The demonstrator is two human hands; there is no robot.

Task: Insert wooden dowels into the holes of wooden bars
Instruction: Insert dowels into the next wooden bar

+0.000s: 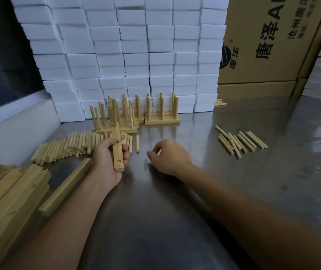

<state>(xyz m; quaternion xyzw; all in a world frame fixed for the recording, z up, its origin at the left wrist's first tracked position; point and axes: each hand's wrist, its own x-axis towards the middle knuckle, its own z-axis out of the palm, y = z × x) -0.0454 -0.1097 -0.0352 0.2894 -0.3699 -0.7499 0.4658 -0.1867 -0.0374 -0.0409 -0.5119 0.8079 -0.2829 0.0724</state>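
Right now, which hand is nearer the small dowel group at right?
Right. The right hand lies on the table just left of that dowel group; the left hand holds a bar farther left.

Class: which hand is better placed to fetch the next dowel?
The right hand: it holds nothing, while the left hand grips the bar. Loose dowels lie on its side.
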